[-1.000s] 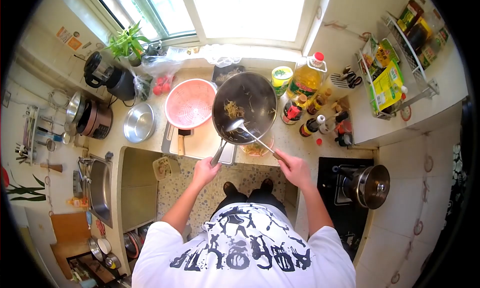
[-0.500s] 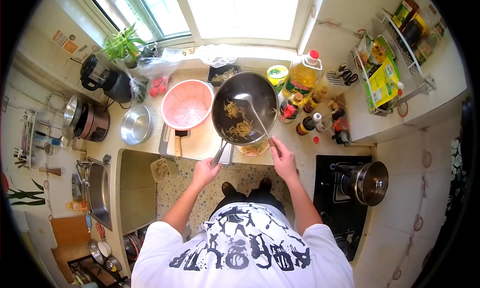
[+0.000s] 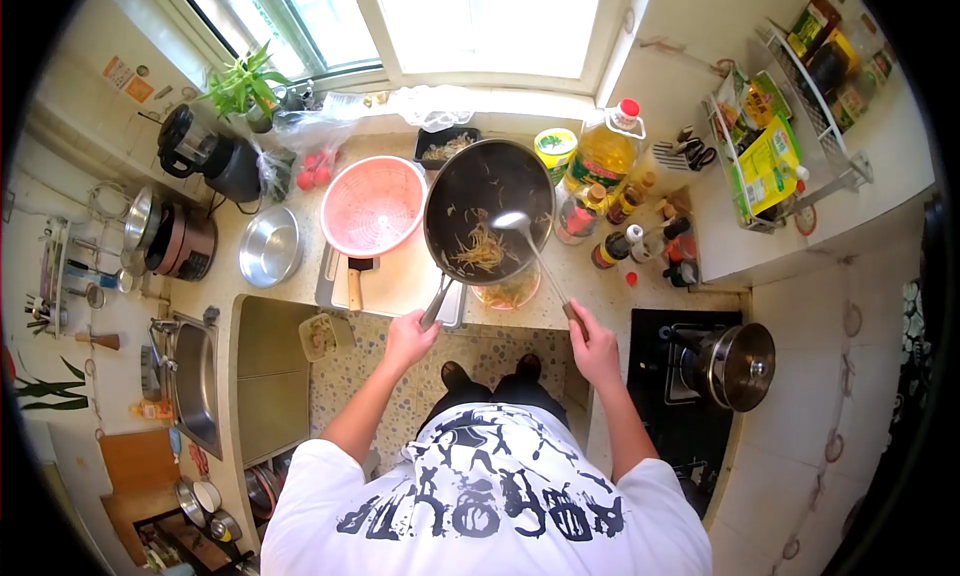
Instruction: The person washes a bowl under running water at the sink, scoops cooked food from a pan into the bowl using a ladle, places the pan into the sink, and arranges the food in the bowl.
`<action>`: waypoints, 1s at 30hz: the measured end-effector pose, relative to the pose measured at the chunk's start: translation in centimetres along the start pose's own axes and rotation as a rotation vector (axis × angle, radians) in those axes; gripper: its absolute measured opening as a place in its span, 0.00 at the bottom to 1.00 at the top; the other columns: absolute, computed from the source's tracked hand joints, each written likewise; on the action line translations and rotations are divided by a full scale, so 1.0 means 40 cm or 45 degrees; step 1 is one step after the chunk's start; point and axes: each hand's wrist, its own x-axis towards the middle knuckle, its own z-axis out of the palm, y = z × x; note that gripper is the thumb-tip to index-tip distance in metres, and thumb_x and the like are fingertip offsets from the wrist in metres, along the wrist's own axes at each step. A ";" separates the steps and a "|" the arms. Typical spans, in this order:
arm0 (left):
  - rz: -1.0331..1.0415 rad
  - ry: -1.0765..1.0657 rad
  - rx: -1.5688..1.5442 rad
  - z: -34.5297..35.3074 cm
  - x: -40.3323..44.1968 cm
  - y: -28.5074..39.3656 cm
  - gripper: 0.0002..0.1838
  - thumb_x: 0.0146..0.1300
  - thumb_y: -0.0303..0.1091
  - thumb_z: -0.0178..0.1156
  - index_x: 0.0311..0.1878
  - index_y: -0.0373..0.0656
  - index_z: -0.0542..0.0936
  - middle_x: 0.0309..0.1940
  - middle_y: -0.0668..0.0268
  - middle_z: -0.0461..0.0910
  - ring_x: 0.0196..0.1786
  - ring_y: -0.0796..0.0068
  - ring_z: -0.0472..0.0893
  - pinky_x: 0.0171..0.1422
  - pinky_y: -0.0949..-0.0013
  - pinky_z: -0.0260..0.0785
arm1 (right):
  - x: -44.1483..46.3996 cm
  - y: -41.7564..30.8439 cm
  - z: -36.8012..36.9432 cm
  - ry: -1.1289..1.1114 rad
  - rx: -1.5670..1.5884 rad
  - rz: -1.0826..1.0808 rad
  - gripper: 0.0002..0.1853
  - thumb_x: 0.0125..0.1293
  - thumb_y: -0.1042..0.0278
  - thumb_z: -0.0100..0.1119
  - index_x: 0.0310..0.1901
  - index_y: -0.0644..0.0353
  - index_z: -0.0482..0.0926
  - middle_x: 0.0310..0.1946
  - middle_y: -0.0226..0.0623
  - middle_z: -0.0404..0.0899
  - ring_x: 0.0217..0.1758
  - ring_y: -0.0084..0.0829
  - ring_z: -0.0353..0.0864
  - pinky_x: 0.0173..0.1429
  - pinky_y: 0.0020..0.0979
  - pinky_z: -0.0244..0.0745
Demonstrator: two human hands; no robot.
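Holding the pan (image 3: 490, 181) over the counter (image 3: 595, 288), with the fingers of the left hand (image 3: 408, 341) wrapped firmly round its handle. Showing the dark inside of the pan to the head view; cannot tell whether the base touches anything below. Inside, toward the handle side, a clump of pale brown shreds (image 3: 480, 249), with a few loose strands scattered above it.

Holding the spoon (image 3: 513, 220) in the right hand (image 3: 594, 348), with the fingers closed around the end of its long handle. Reaching in over the right rim, with the spoon's head just above and to the right of the clump; cannot tell whether it touches the pan.

Partly hidden by the pan's near edge, a bowl of food (image 3: 508, 304). Just left, a cutting board (image 3: 405, 281), bearing a knife (image 3: 355, 288) with its wooden handle toward the body. Beyond that, a pink basket (image 3: 375, 204), then a metal bowl (image 3: 270, 246). Behind the pan, a black tray (image 3: 419, 148) with food in it. To the right, a green tub (image 3: 555, 154), a large oil jug (image 3: 605, 156) and several sauce bottles (image 3: 580, 216). Farther right, a lidded pot (image 3: 740, 366) on the stove (image 3: 655, 376).
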 end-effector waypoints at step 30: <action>0.070 0.140 0.260 0.025 0.030 -0.017 0.15 0.63 0.47 0.69 0.34 0.45 0.80 0.23 0.56 0.83 0.32 0.48 0.84 0.36 0.50 0.75 | -0.055 0.105 0.055 -0.061 -0.379 -0.068 0.22 0.68 0.57 0.61 0.64 0.34 0.80 0.26 0.38 0.80 0.32 0.44 0.82 0.36 0.45 0.77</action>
